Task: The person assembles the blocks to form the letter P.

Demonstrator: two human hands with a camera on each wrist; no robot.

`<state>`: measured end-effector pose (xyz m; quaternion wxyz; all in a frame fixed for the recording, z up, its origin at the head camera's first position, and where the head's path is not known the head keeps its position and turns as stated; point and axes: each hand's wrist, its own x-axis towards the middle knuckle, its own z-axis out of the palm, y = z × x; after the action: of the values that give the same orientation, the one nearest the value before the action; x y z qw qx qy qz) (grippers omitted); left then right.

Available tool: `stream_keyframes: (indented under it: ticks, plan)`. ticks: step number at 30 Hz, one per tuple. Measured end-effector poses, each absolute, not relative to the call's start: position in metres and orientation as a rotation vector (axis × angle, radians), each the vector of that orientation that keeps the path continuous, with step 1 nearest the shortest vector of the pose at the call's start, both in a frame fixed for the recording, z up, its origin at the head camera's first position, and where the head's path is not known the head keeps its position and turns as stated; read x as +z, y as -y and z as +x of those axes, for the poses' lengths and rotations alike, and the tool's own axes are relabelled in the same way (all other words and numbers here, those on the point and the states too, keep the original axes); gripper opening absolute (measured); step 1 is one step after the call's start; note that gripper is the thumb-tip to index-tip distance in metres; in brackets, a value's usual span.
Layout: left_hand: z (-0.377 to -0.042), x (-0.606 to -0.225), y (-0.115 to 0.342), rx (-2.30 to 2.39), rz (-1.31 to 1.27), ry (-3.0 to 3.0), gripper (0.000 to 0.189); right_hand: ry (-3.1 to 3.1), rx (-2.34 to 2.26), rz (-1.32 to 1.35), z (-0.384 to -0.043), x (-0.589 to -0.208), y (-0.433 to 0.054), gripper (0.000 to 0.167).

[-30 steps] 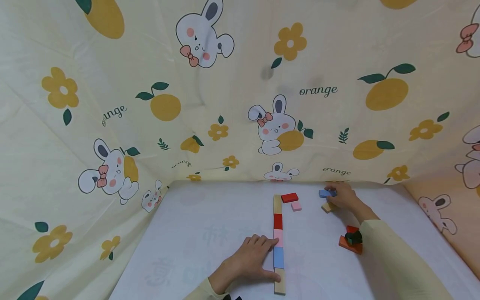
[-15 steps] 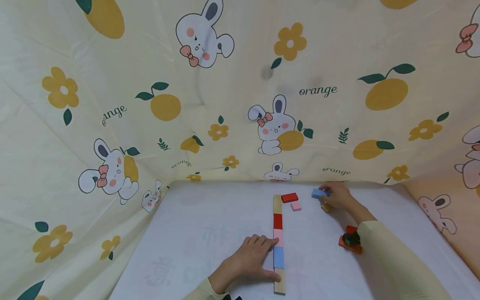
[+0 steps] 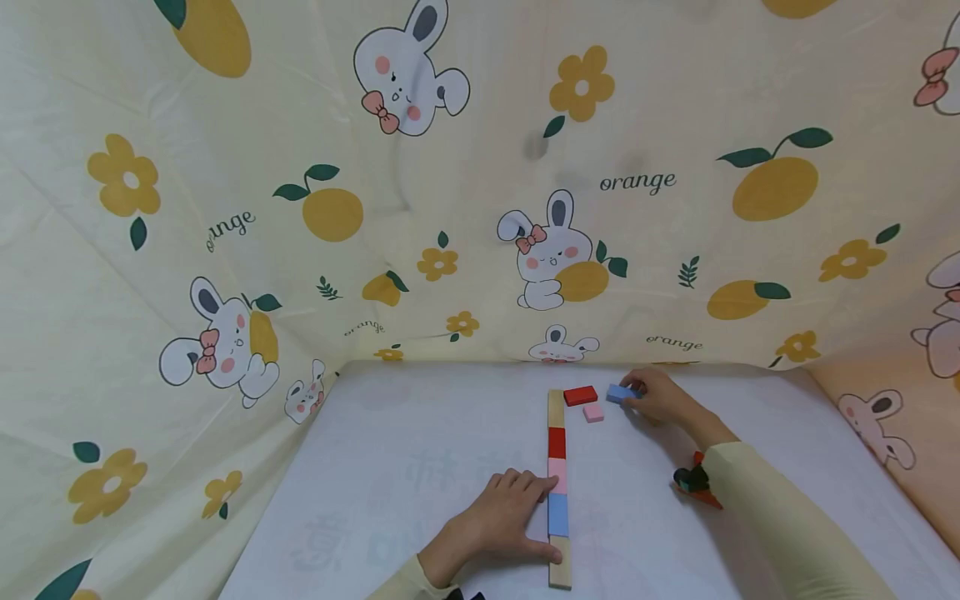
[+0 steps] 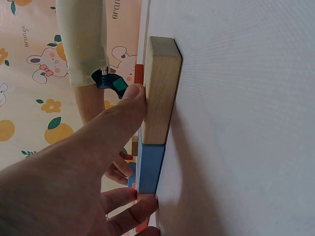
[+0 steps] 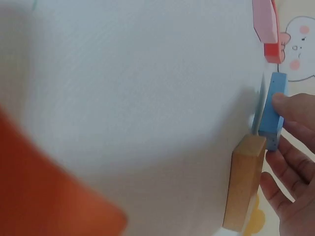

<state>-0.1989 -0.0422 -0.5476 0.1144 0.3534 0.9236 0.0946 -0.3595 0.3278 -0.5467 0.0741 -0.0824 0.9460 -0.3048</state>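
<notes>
While pinching the blue block with thumb and fingers of the right hand, just left of the palm, expect a probably light, stiff, smooth, hardly fragile piece; grip across opposite long faces. Note the left hand spread, touching the block row at its right.

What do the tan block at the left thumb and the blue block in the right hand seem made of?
The tan block looks like wood, matte and apparently unpainted: fine grain shows along its side. The blue block is perhaps painted wood, smooth; its even colour shows no clear grain, so plastic remains possible.
</notes>
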Motion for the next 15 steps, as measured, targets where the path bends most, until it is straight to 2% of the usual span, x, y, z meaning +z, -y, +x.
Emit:
stream_keyframes:
  ticks: [15]
  plan:
    - [-0.1999,-0.5483,0.0422,0.283,1.029,-2.700,0.106,-2.830,-0.905,-0.270,-0.3628,-0.5546,-0.3186,0.034]
